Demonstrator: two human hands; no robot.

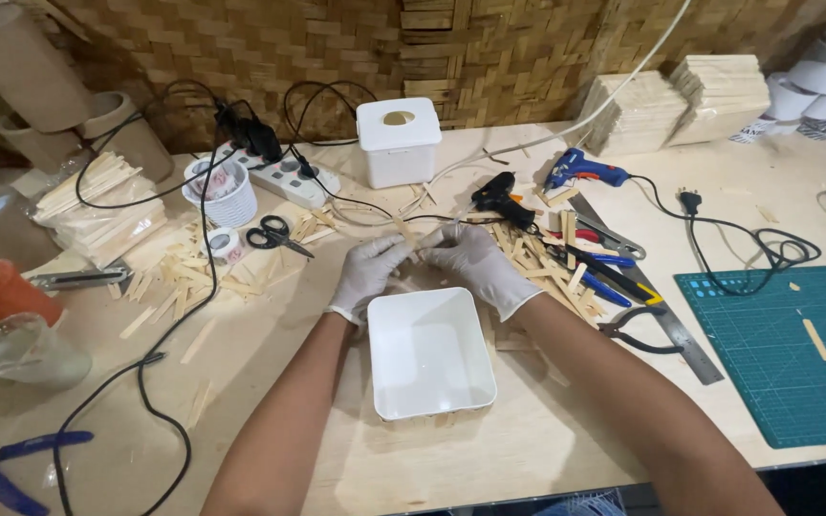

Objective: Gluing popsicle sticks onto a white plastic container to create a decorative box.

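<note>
Your grip is tight on a small wooden stick. Both of your hands are wearing white gloves. Your left hand and your right hand are meeting in the middle of the surface, and the fingers of both are pinching the stick between them. Your fingers are closed on it, not spread wide. I think you are holding it with two hands so it is not wobbling.

You are holding the stick just past the far edge of a white tray. The tray is sitting right in front of you, near your arms, so it is easy to reach.

More flat sticks are lying in a loose pile to the left, and more are lying to the right under the tools. A black glue gun is resting just far of your right hand, close enough to grab. A blue glue gun is lying farther right. Black scissors are lying to the left, near a power strip. A white box is standing far back. A green cutting mat is lying at the right.
</note>
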